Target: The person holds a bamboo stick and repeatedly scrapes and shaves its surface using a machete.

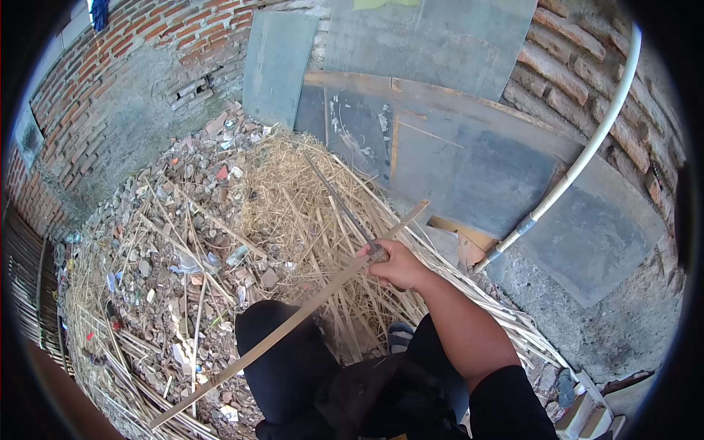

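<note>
My right hand (397, 265) is closed round the handle of a long, narrow-bladed knife (339, 202), whose dark blade points away and to the left over the straw. A long flat bamboo strip (282, 320) runs from the lower left, across my dark-clothed knee (275, 352), up past the right hand to the upper right. It meets the fingers near the knife handle; whether they also grip it I cannot tell. At the lower left edge only part of my left arm (70, 400) shows, with the hand out of frame.
Dry bamboo shavings (275, 176) and split strips are heaped ahead. Rubble (147, 268) with litter covers the ground at left. Grey boards (462, 172) lean on the brick wall (579, 59). A pale pole (579, 165) slants at right; a sandalled foot (400, 337) is below.
</note>
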